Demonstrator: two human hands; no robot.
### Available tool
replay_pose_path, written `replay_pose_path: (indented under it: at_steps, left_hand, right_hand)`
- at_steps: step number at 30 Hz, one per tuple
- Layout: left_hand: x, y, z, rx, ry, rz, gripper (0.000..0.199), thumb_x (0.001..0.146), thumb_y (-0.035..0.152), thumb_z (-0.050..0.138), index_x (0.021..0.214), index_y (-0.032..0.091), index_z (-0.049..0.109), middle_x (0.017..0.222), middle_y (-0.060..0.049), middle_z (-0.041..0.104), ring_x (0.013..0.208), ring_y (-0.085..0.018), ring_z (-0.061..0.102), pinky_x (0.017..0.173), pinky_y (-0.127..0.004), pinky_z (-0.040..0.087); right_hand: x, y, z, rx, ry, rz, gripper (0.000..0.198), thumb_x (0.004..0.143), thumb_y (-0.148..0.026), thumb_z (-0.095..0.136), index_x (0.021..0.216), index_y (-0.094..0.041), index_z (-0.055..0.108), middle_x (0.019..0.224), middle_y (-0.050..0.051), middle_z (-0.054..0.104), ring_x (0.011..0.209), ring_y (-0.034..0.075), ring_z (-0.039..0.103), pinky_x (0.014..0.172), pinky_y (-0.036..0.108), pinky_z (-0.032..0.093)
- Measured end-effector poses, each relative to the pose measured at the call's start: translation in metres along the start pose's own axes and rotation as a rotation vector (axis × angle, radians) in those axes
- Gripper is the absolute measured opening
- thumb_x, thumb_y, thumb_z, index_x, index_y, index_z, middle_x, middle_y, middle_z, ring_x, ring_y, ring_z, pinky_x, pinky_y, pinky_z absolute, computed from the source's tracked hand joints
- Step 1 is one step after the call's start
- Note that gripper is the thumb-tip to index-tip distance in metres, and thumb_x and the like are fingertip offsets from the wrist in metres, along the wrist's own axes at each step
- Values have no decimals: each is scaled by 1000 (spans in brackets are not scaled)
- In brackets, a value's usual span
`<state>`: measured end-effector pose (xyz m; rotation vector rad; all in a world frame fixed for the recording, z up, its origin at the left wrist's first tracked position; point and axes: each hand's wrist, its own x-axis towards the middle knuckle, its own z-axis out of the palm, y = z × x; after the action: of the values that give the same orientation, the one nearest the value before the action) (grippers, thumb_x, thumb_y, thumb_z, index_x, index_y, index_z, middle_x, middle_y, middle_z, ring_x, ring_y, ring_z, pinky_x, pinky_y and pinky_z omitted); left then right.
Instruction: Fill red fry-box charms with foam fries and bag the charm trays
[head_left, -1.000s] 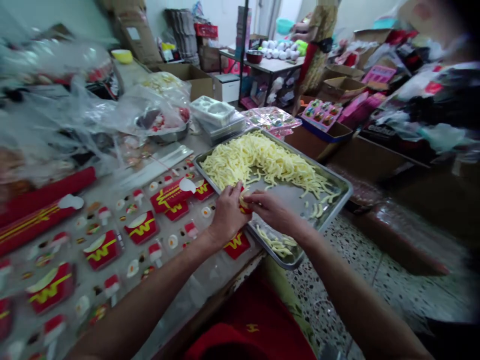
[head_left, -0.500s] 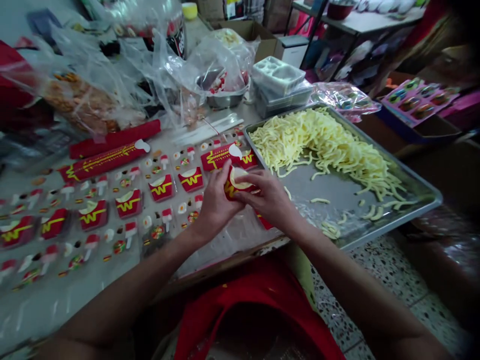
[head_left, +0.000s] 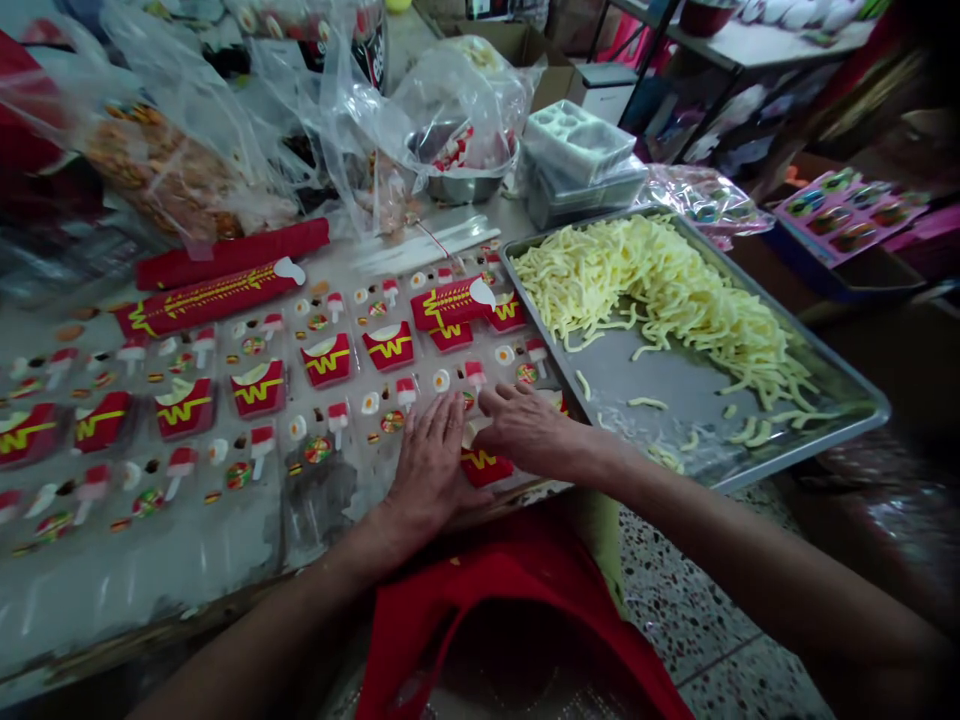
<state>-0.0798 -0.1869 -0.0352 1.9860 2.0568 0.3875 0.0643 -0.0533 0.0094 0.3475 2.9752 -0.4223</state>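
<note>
The red carton point(head_left: 486, 470) sits between the hands near the front edge of the counter point(head_left: 217, 560), and is probably light, thin-walled and easily creased, best taken by its sides. The left hand point(head_left: 431, 455) lies flattened beside it, gripping nothing; the right hand point(head_left: 525, 430) curls over its top, whether pinching I cannot tell, near a metal tray point(head_left: 660, 385) of pale strips point(head_left: 660, 270).

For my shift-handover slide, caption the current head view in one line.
Left hand and right hand at a red carton, beside a metal tray of pale yellow strips.
</note>
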Motion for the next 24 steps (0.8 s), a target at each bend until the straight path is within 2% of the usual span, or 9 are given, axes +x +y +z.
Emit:
replay_pose_path:
  at_steps: [4, 7, 9, 13, 16, 18, 20, 22, 24]
  left_hand:
    - [2, -6, -2, 0, -23, 6, 134, 52, 68, 89, 158, 14, 29, 160, -25, 38, 148, -43, 36, 123, -64, 19]
    - [5, -10, -16, -35, -37, 37, 141, 46, 78, 86, 159, 16, 29, 157, -25, 43, 143, -42, 42, 119, -62, 29]
    - [19, -14, -34, -42, -28, 72, 129, 52, 78, 84, 156, 16, 38, 151, -22, 50, 137, -40, 49, 114, -55, 40]
    - [90, -32, -72, 48, 127, 79, 66, 83, 65, 70, 132, 21, 64, 128, -13, 67, 117, -32, 60, 104, -47, 47]
    - [168, -51, -82, 180, 243, 74, 78, 77, 57, 78, 141, 17, 57, 137, -16, 61, 123, -36, 54, 107, -48, 43]
    - [213, -60, -79, 217, 186, 82, 86, 70, 50, 82, 142, 14, 55, 140, -18, 58, 124, -37, 54, 106, -46, 43]
    - [241, -65, -71, 191, 79, 137, 71, 69, 43, 78, 132, 16, 62, 130, -16, 65, 117, -34, 58, 102, -42, 46]
    - [253, -66, -65, 124, 14, 227, 53, 73, 40, 71, 121, 19, 68, 117, -12, 70, 108, -31, 63, 97, -38, 48]
    - [253, -67, -62, 46, 25, 286, 54, 74, 39, 66, 122, 18, 66, 114, -12, 71, 105, -29, 65, 94, -37, 49]
  right_hand:
    - [-7, -2, 6, -61, 21, -102, 21, 94, -22, 66, 109, -29, 80, 126, 15, 60, 115, 31, 53, 96, 47, 38]
    - [-11, 12, 0, 134, 12, -104, 28, 95, -19, 63, 117, -29, 77, 117, 12, 64, 105, 24, 58, 95, 42, 41]
    - [-6, 32, -10, 329, 104, -33, 26, 94, -20, 65, 115, -28, 77, 109, 8, 67, 96, 19, 62, 87, 34, 43]
    - [32, 84, -37, 392, 435, 349, 20, 95, -30, 63, 97, -21, 81, 86, 5, 71, 77, 15, 61, 71, 27, 41]
    - [78, 110, -53, 190, 496, 584, 30, 95, -38, 59, 91, -19, 82, 92, 9, 74, 84, 20, 63, 73, 30, 39]
    - [104, 116, -56, 154, 400, 649, 32, 93, -37, 57, 91, -18, 82, 95, 10, 76, 86, 21, 64, 72, 30, 38]
    - [119, 117, -53, 232, 316, 670, 28, 90, -32, 56, 91, -19, 81, 91, 7, 77, 81, 19, 64, 66, 29, 37]
    - [124, 118, -47, 333, 333, 639, 25, 86, -27, 56, 91, -22, 80, 88, 2, 76, 77, 16, 63, 61, 29, 34]
    - [118, 119, -44, 383, 393, 599, 23, 85, -27, 56, 90, -23, 78, 87, 0, 76, 76, 16, 63, 59, 29, 32]
